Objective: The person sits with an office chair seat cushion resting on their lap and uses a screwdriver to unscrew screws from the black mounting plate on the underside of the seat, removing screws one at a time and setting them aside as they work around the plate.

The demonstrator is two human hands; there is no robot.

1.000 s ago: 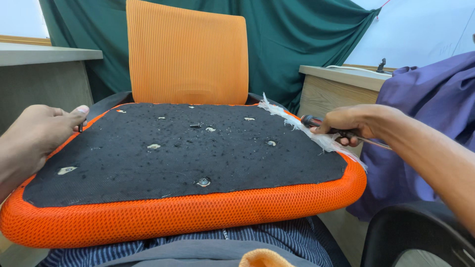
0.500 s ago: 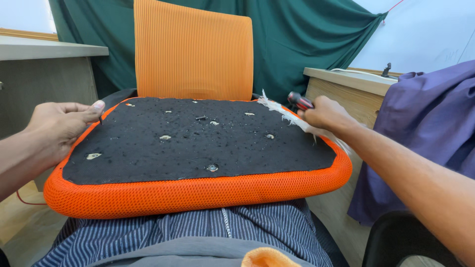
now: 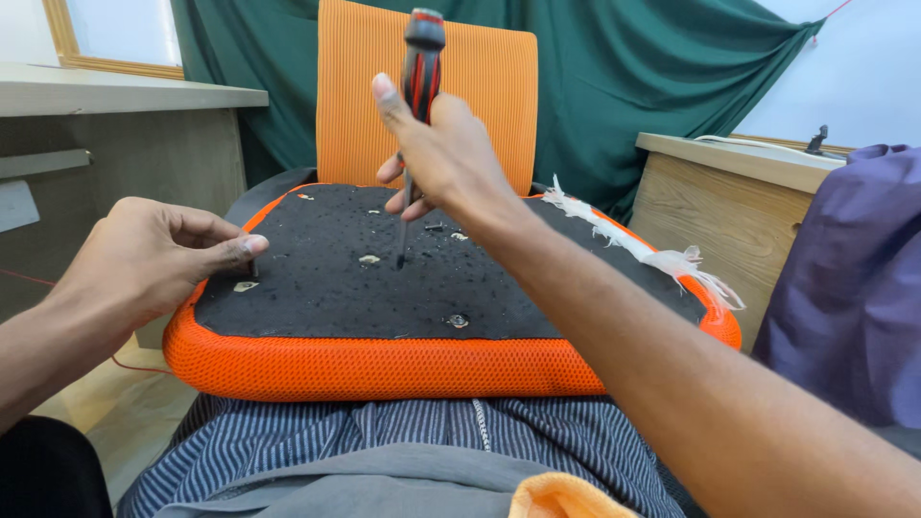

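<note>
Head view, only one there is.

Centre frame: orange mesh seat cushion (image 3: 384,364) lying underside up across the person's lap, black fabric underside (image 3: 432,288) facing the camera. Striped trousers (image 3: 403,441) show below it at bottom centre. A few small metal fittings dot the black panel; one near its front edge (image 3: 458,320), one pale one at the left edge (image 3: 246,286).

Right hand (image 3: 446,158), upper centre: grip closed around a screwdriver (image 3: 419,67) with a red-and-black handle, thumb up along the handle. Tool is held nearly upright, handle top near the top edge of the frame. Shaft runs down out of the fist; tip (image 3: 400,261) sits on the black panel about mid-cushion, just beside a pale fitting (image 3: 369,259).

Left hand (image 3: 158,259), left of centre: fingers curled, thumb and forefinger pinched together at the cushion's left rim. Can't tell whether anything is between them, too small. Hand touches or nearly touches the orange edge there.

Right side of cushion: frayed white fabric strip (image 3: 652,251) hanging along the rim.

Behind: orange chair back (image 3: 365,105) upright at top centre, green curtain (image 3: 652,77) across the back. Wooden desk (image 3: 729,192) at right. Purple cloth (image 3: 854,288) at far right edge.
</note>
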